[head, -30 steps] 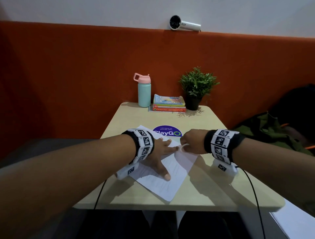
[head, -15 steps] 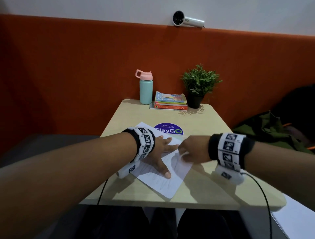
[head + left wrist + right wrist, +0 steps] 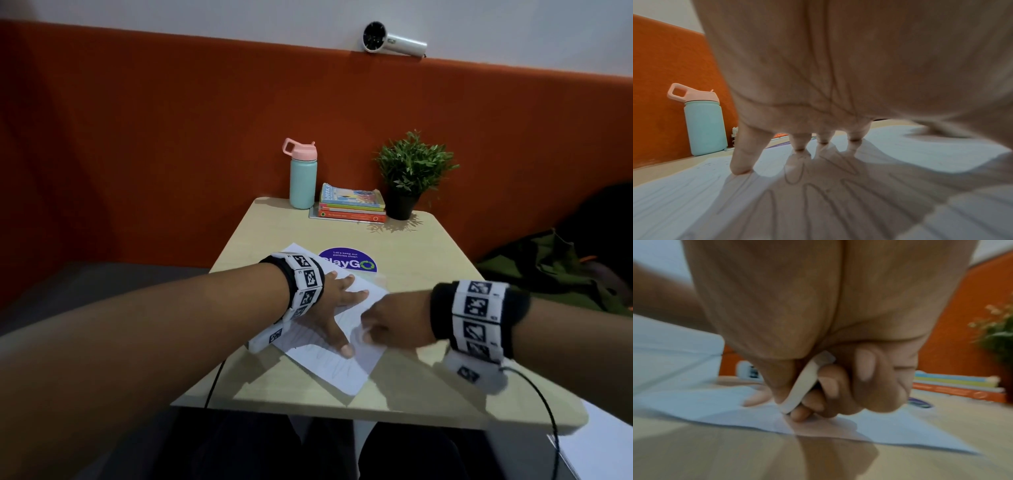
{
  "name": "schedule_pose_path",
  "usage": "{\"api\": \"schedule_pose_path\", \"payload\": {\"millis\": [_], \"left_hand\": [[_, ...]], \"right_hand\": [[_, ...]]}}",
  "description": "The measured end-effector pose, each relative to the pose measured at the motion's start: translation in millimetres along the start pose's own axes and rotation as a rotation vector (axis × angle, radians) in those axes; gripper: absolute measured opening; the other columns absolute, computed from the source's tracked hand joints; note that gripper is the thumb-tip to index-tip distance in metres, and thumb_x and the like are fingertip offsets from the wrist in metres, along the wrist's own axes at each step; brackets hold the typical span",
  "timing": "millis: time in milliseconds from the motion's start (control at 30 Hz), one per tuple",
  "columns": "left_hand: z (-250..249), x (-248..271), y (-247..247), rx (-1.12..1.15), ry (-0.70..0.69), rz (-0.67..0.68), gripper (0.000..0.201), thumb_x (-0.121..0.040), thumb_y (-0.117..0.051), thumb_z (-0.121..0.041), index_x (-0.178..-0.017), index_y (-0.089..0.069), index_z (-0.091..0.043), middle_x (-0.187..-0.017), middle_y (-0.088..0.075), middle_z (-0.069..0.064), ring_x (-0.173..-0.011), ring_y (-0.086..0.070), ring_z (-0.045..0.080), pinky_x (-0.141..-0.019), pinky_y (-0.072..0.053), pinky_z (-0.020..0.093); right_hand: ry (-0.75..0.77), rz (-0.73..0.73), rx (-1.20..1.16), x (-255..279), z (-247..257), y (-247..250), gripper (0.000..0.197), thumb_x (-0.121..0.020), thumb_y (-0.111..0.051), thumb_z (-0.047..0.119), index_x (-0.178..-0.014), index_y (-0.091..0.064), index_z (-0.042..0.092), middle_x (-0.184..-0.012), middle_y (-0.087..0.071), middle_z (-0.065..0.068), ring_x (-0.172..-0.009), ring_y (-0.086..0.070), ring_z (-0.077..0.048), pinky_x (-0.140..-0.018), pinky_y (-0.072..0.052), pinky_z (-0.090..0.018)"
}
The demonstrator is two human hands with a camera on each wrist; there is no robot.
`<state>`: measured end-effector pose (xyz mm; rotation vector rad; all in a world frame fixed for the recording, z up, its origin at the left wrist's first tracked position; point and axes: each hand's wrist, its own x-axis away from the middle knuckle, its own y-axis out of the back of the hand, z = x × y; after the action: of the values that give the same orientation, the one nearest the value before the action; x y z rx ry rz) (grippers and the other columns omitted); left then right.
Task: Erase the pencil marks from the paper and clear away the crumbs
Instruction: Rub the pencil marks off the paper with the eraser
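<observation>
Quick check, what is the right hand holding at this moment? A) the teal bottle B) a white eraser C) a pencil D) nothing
B: in the right wrist view the right hand has its fingers curled round a white eraser, whose lower end is down on the paper, while the left hand presses flat on the sheet.
</observation>
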<state>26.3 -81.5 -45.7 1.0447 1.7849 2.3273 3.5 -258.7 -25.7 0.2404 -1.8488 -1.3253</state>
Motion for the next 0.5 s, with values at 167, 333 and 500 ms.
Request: {"api": "schedule_pose_path", "payload": {"millis": [167,333,500], "left_hand": [[2,-3,-1,-0.009,0.001,-0.001,0.122,-0.074,-0.060,-0.085,-0.158,0.017,-0.041,-0.168,0.022,-0.002,-0.156,0.012,0.030,-0.120,-0.003,0.063],[0,0,0,-0.015,-0.005,-0.010,0.121,-0.076,-0.060,-0.084,-0.158,0.017,-0.040,-0.168,0.023,-0.001,-0.156,0.011,0.030,-0.120,-0.003,0.061],[2,-2,-1,-0.012,-0.001,-0.003,0.122,-0.074,-0.060,-0.086,-0.157,0.017,-0.043,-0.168,0.022,-0.002,-0.156,0.011,0.031,-0.119,-0.004,0.064]], "right_hand": [[-0.123,-0.072,0.025,-12,-19,8,0.032,-0.102,-0.036,0.033,-0.113,-0.058,0.011,-0.111,-0.065,-0.010,-0.093,-0.058,-0.023,-0.083,-0.045,-0.031],[0.025,0.026,-0.017,0,4,1,0.030,-0.103,-0.036,0.037,-0.105,-0.058,0.016,-0.103,-0.064,-0.005,-0.087,-0.054,-0.018,-0.081,-0.042,-0.030],[-0.156,-0.049,0.018,-13,-23,15,0.035,-0.103,-0.035,0.033,-0.113,-0.058,0.010,-0.111,-0.066,-0.011,-0.094,-0.057,-0.023,-0.084,-0.044,-0.032]]}}
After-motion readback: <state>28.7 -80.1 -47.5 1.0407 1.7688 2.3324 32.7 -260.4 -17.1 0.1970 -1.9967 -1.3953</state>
